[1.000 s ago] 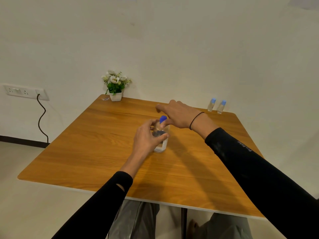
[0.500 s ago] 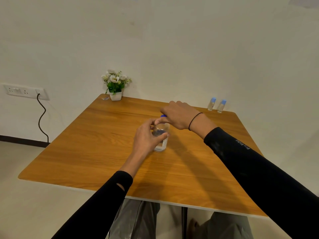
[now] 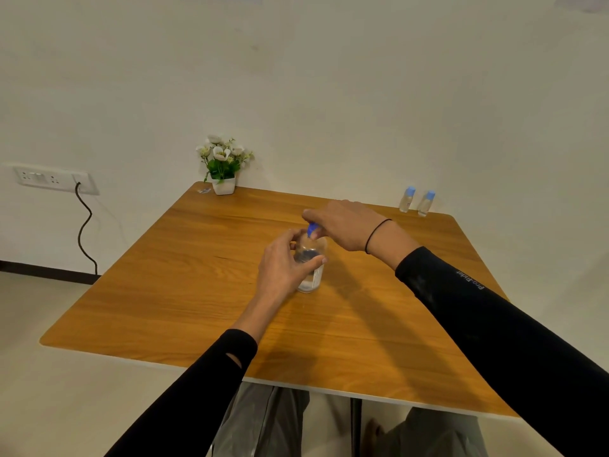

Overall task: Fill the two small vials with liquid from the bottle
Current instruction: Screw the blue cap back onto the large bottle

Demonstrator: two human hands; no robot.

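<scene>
Brace the bottle [image 3: 311, 265] at mid-table with your left hand [image 3: 283, 265] wrapped round its body. Your right hand [image 3: 342, 224] pinches the blue cap [image 3: 311, 229], apparently loosening it. Turn steadily and keep the bottle upright. Both vials [image 3: 416, 201] stand capped at the far-right corner.

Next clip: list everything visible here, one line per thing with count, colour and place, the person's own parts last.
bottle: 1, clear glass, white label, table centre
cap: 1, blue, on top of the bottle
vials: 2, clear with light blue caps, far right table corner
table: 1, orange-brown wood
flower pot: 1, white pot, white flowers, far left table corner
socket panel: 1, white, left wall
cable: 1, black, hanging from the socket panel
wristband: 1, black, right wrist
left hand: holds the bottle's body
right hand: pinches the cap
</scene>
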